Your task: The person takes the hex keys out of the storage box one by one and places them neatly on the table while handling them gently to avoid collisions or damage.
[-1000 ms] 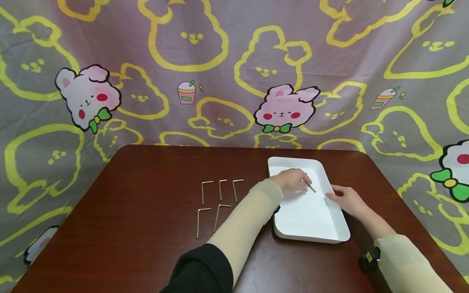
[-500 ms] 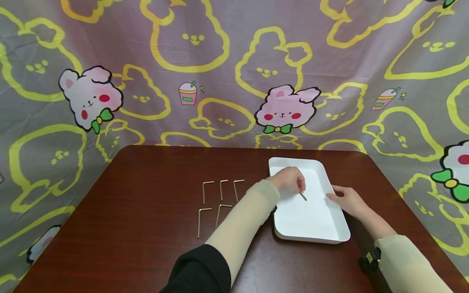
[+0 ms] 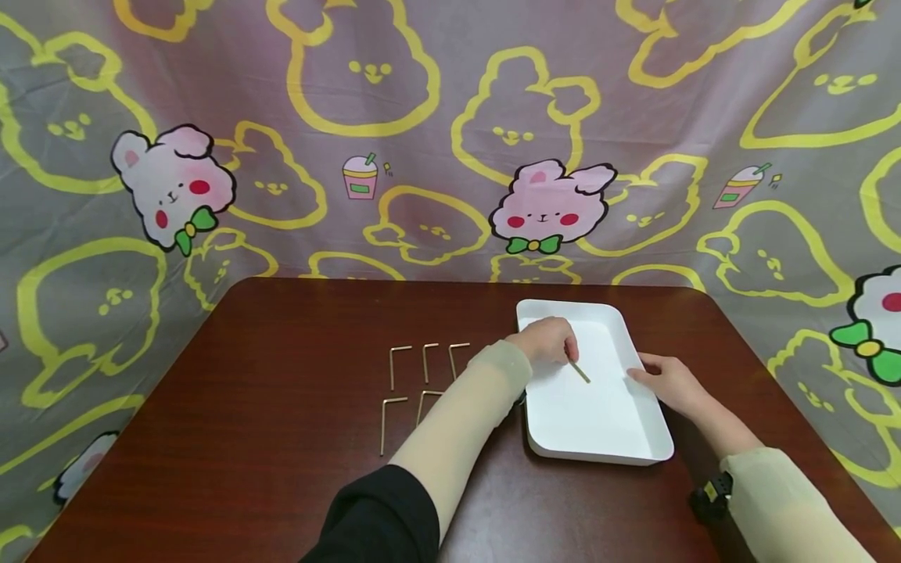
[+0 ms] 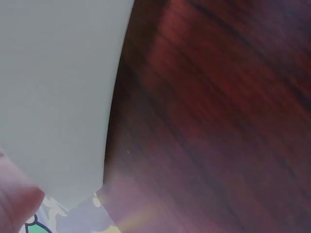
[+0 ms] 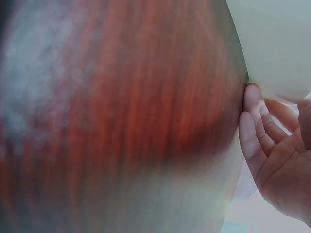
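My left hand [image 3: 549,338] reaches over the left side of a white rectangular tray [image 3: 598,426] and pinches a thin gold-coloured hex key [image 3: 580,371]. Its straight shaft points down and right over the tray floor; the rest is hidden by the fingers. At the tray's right side, my right hand [image 3: 669,381] grips the rim, thumb on top and fingers [image 5: 250,131] along the outer wall. In the left wrist view, only a blurred part of the left hand [image 4: 17,199] shows beside the tray wall [image 4: 58,87].
Left of the tray, several L-shaped gold hex keys lie in two rows on the dark wooden table [image 3: 246,438], among them a front-left hex key [image 3: 382,426]. My left forearm [image 3: 457,438] partly covers the row nearer me. A patterned cloth [image 3: 415,102] hangs behind the table.
The left hand has drawn slightly left within the tray, its fingers closing downward, and the hex key's visible end has shifted left and nearer me. The right hand stays at the rim.
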`<state>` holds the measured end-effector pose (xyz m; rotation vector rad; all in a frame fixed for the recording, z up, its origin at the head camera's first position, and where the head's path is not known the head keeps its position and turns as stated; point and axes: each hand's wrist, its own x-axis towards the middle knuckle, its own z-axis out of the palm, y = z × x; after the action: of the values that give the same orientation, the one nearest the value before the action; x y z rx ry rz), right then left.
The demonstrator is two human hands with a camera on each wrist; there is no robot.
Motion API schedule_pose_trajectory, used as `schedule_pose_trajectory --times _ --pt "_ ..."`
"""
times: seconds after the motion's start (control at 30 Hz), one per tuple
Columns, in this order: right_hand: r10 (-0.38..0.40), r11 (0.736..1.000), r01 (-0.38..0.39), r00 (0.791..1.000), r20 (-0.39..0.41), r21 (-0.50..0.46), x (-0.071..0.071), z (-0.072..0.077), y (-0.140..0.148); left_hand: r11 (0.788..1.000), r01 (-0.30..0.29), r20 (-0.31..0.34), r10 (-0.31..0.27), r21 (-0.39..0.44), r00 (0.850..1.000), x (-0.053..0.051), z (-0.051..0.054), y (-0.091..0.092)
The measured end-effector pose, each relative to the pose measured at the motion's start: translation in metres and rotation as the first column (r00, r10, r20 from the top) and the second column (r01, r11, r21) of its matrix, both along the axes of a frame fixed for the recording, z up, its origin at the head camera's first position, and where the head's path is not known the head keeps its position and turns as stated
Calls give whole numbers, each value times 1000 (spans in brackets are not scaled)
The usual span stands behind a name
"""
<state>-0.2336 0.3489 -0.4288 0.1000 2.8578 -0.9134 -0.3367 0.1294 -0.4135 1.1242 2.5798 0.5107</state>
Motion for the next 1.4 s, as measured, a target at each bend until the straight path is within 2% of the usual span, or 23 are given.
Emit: schedule_pose_trajectory --times 0.17,0.43,0.73,1.1,1.4 --pt "4 1000 -4 1000 -4 8 -1 0 0 999 43 8 -43 10 999 0 0 -1" --pt "4 1000 -4 1000 3 3 0 1 0 993 114 75 -117 40 990 1 -3 -1" --pt "-10 1000 10 1000 17 0 0 0 -1 987 154 60 -156 40 986 0 -8 0" --pt "-6 1000 6 1000 9 1 -1 1 0 988 153 -1 -153 27 988 1 -2 0" --pt "-13 1000 13 1000 21 3 0 1 -1 989 148 25 -149 7 989 4 2 -2"
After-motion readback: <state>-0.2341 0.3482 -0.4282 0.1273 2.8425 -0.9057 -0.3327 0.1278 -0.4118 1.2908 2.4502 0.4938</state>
